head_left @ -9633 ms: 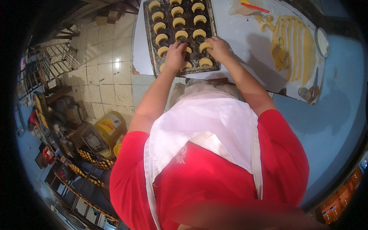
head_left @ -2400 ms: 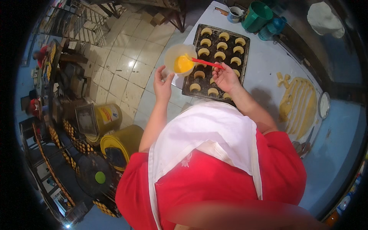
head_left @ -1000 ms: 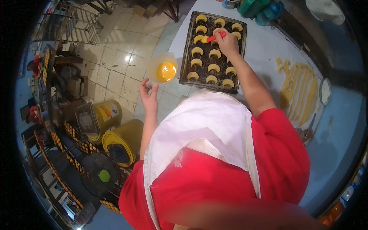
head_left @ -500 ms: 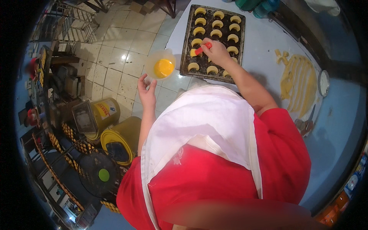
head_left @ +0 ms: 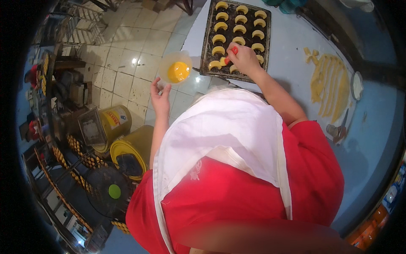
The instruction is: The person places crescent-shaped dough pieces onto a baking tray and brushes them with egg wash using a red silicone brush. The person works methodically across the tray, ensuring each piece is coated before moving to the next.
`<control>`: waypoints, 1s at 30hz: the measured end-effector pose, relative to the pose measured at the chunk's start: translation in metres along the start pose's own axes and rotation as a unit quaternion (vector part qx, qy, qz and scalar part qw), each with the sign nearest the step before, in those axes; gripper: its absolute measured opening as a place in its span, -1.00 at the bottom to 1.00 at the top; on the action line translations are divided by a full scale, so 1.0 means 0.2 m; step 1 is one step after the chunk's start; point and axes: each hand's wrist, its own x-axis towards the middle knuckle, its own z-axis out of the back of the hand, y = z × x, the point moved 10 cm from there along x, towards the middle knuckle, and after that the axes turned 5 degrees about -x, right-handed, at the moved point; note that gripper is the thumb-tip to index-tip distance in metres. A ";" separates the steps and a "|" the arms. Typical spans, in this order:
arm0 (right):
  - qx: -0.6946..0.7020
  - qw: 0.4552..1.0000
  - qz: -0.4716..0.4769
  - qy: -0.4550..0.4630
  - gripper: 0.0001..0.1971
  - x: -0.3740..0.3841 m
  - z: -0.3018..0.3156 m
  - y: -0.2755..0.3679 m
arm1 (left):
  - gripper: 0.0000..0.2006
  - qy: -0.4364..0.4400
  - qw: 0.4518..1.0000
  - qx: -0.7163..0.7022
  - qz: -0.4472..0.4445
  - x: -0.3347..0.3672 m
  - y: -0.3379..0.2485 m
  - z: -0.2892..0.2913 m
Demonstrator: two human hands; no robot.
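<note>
My right hand (head_left: 244,60) is closed around the red handle of a brush (head_left: 227,61) above a dark baking tray (head_left: 231,23). Rows of pale yellow dough crescents (head_left: 239,29) lie on the tray. The brush tip is beside the crescent (head_left: 215,65) at the tray's near left corner; I cannot tell whether they touch. Off the tray's left side, my left hand (head_left: 160,98) holds a translucent bowl (head_left: 184,57) from below, fingers curled at its base. Bright yellow-orange liquid (head_left: 178,72), like beaten egg, fills its bottom.
Right of the tray, cut dough strips (head_left: 328,86) lie on the pale table beside a round container of white powder (head_left: 357,86) and a metal scraper (head_left: 337,132). Yellow buckets (head_left: 114,122), a black fan (head_left: 108,190) and racks stand at left over the tiled floor (head_left: 144,42).
The brush in my right hand has moved toward me on the tray, from a left-column crescent to the nearest row. My left hand still holds the bowl. The whole view has shifted slightly.
</note>
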 end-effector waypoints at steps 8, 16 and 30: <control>0.005 0.998 0.033 0.059 -0.77 -0.01 -0.07 0.06 | -0.45 0.028 0.999 -0.031 -0.032 0.00 -0.01 0.01; 0.055 0.981 0.171 0.078 -0.77 -0.03 -0.09 0.20 | -0.46 0.005 1.000 0.006 -0.029 -0.01 -0.01 0.04; 0.056 0.998 -0.008 0.031 -0.77 0.02 -0.04 -0.17 | -0.46 0.004 0.999 -0.008 -0.034 0.00 -0.01 0.02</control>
